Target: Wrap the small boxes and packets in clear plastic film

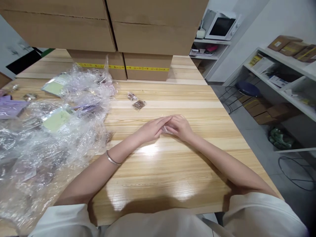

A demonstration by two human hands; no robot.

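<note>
Both our hands meet at the middle of the wooden table (172,171): the left hand (153,129) and the right hand (181,127) pinch together a small clear packet (167,130), which lies low against the wood between the fingertips. We judge we are pressing or sealing it. Next we need a firm, even pinch along its edge. Two similar packets (136,101) lie further ahead, near the cardboard boxes (148,67); crumpled plastic wrap (56,131) is at the left.

No text can be read: the yellow tape (123,67) on the boxes (148,65) beyond the grip carries marks too small to tell.
</note>
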